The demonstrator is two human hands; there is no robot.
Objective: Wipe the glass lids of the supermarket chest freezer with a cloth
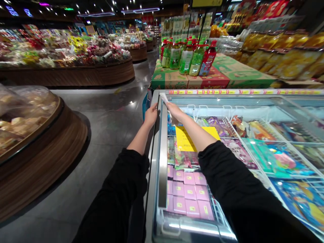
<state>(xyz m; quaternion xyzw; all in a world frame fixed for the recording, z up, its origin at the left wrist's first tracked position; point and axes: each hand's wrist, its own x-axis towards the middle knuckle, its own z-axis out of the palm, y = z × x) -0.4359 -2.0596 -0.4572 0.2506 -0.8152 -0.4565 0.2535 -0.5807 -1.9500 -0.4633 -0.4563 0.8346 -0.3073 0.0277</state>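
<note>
Freezer, a long chest with a pale grey rim and clear glass top [151, 209], fills the lower right of your view, with colourful packets in white wire baskets beneath the glass. Next in size, a rounded, brown, wood-sided display island [45, 162] stands across the aisle to your left, well apart from your hands. Beyond the freezer's far edge, green and red printed cartons [207, 81] bear a cluster of plastic bottles [186, 60] with green and red caps. Along the left side of the glass runs a straight silver-grey metal strip [163, 182]. Partly covered by your right forearm is a bright yellow paper sheet [186, 140], and nearer you, under the glass, sit rows of pink boxes [189, 192] with small yellow labels. Your left hand [151, 116] is at the rim's outer left edge, fingers loosely bent; whether they grip it, you cannot tell. Your right hand [175, 112] reaches over the glass, its fingers closed on what looks like a folded white cloth [164, 98], at the frame's far left corner. That corner appears to be the spot in hand; no clear mark divides a finished stretch from one left over, so how much is done or remains cannot be judged.
</note>
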